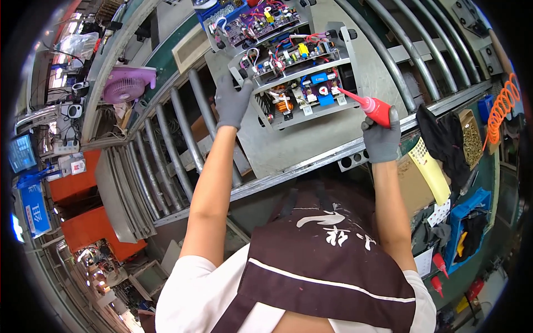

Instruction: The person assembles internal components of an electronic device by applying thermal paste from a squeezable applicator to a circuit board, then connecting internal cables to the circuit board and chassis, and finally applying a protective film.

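Note:
My right hand [382, 136], in a grey glove, is closed round a red squeeze bottle [378, 112]. The bottle's long thin nozzle points left, its tip by the right end of the nearest circuit board [325, 91]. That board carries blue parts and a copper coil [283, 104], and sits in a metal frame [302, 118]. My gloved left hand [233, 102] holds the frame's left end, thumb on the near side; its fingertips are partly hard to make out. Behind stand two more boards, one with a yellow part [303, 50].
A grey metal plate [288, 152] under the frame lies on a roller conveyor [191, 119]. To the left stands a purple fan [121, 89]. At right are a yellow perforated strip [430, 169], a box of small screws [471, 139], a blue crate [472, 213] and a coiled orange hose [502, 108].

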Action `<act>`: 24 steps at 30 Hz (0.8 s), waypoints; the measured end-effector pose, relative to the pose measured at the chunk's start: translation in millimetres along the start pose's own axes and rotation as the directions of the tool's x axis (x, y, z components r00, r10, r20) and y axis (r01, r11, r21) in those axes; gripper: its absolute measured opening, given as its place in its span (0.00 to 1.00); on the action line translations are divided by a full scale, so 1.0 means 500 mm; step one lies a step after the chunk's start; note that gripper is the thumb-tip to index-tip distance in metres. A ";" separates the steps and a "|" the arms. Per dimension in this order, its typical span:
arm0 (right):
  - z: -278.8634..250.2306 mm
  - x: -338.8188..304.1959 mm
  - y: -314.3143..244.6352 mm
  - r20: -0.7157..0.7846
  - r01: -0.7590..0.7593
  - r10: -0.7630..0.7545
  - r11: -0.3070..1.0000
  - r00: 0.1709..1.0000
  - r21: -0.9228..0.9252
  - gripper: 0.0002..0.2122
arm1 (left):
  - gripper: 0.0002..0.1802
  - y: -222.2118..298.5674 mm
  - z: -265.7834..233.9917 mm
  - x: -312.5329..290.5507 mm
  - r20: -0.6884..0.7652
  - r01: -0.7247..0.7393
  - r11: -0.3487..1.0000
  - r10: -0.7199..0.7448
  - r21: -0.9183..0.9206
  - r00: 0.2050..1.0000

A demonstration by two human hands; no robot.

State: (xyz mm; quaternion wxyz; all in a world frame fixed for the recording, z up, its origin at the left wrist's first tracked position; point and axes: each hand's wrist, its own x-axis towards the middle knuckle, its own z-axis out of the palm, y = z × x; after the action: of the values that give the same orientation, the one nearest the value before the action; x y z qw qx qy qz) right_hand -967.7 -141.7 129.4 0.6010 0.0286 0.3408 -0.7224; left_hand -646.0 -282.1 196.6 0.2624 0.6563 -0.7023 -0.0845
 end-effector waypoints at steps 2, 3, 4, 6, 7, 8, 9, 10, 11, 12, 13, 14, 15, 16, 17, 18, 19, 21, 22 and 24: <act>-0.003 -0.002 -0.005 -0.019 -0.027 0.027 0.999 0.999 0.037 0.21 | 0.22 0.025 -0.004 -0.019 -0.194 -0.213 0.967 0.238 0.143 0.952; -0.004 0.000 -0.008 -0.035 -0.054 0.057 0.996 0.998 0.068 0.20 | 0.23 0.041 -0.014 -0.030 -0.345 -0.373 0.874 0.469 0.311 0.813; -0.012 0.002 -0.011 -0.037 -0.049 0.053 0.996 0.998 0.078 0.20 | 0.25 0.044 -0.033 -0.044 -0.134 -0.531 0.791 0.588 0.303 0.798; -0.028 0.005 -0.010 -0.045 -0.060 0.064 0.996 0.997 0.067 0.19 | 0.24 0.057 -0.045 -0.034 0.285 -0.773 0.584 0.719 0.248 0.634; -0.033 0.005 -0.009 -0.044 -0.064 0.067 0.995 0.997 0.076 0.19 | 0.22 0.062 -0.051 -0.033 0.634 -0.923 0.377 0.697 0.074 0.336; -0.037 0.005 -0.009 -0.038 -0.070 0.074 0.993 0.997 0.091 0.20 | 0.14 0.067 -0.043 -0.028 0.615 -0.976 0.215 0.764 0.046 0.197; -0.040 0.002 -0.008 -0.035 -0.074 0.078 0.991 0.996 0.110 0.20 | 0.14 0.044 -0.022 -0.019 0.622 -0.977 0.207 0.759 0.045 0.190; -0.038 0.001 -0.005 -0.031 -0.078 0.082 0.990 0.996 0.119 0.20 | 0.11 0.000 0.009 -0.013 0.722 -0.966 0.242 0.651 0.096 0.235; -0.038 -0.005 -0.004 -0.043 -0.068 0.074 0.990 0.996 0.124 0.20 | 0.10 -0.021 0.030 -0.008 0.804 -0.953 0.267 0.532 0.141 0.268; -0.039 -0.009 -0.004 -0.049 -0.061 0.068 0.990 0.996 0.129 0.20 | 0.09 -0.009 0.031 -0.004 0.876 -0.977 -0.072 0.459 0.201 0.147; -0.044 -0.012 -0.005 -0.048 -0.061 0.068 0.989 0.997 0.138 0.20 | 0.09 0.001 0.029 0.000 0.879 -0.976 -0.079 0.455 0.201 0.144; -0.050 -0.016 -0.007 -0.038 -0.068 0.074 0.990 0.997 0.125 0.20 | 0.10 0.010 0.026 0.004 0.892 -0.987 -0.055 0.437 0.151 0.112; -0.053 -0.020 -0.007 -0.027 -0.077 0.080 0.991 0.996 0.114 0.19 | 0.10 0.016 0.023 0.006 0.905 -0.994 -0.031 0.419 0.102 0.080; -0.057 -0.023 -0.009 -0.024 -0.077 0.081 0.990 0.996 0.121 0.19 | 0.10 0.016 0.028 0.001 0.907 -0.994 -0.036 0.414 0.103 0.079; -0.060 -0.025 -0.012 -0.028 -0.071 0.075 0.990 0.997 0.119 0.20 | 0.10 0.013 0.039 -0.011 0.936 -0.978 -0.161 0.346 0.131 0.068; -0.064 -0.028 -0.014 -0.033 -0.063 0.067 0.992 0.997 0.114 0.20 | 0.10 0.017 0.052 -0.021 0.958 -0.947 -0.285 0.279 0.149 0.067; -0.066 -0.031 -0.017 -0.031 -0.062 0.066 0.991 0.997 0.115 0.20 | 0.10 0.045 0.059 -0.030 0.958 -0.946 -0.286 0.278 0.151 0.068; -0.068 -0.039 -0.022 -0.055 -0.051 0.059 0.990 0.997 0.130 0.20 | 0.10 0.095 0.072 -0.040 0.951 -0.963 -0.237 -0.244 0.131 0.190; -0.069 -0.045 -0.026 -0.050 -0.050 0.057 0.990 0.997 0.130 0.20 | 0.08 0.082 0.084 -0.039 0.973 -0.978 -0.153 -0.164 0.138 0.163; -0.070 -0.058 -0.033 -0.043 -0.045 0.051 0.992 0.998 0.121 0.20 | 0.08 0.053 0.082 -0.036 0.984 -0.981 -0.084 -0.028 0.175 0.178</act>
State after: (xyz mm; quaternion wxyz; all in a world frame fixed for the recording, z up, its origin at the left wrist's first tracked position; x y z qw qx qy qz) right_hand -987.4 -98.0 123.2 0.6074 0.0893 0.3094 -0.7262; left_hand -688.9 -270.9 169.3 -0.5114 0.1227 -0.8291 0.1897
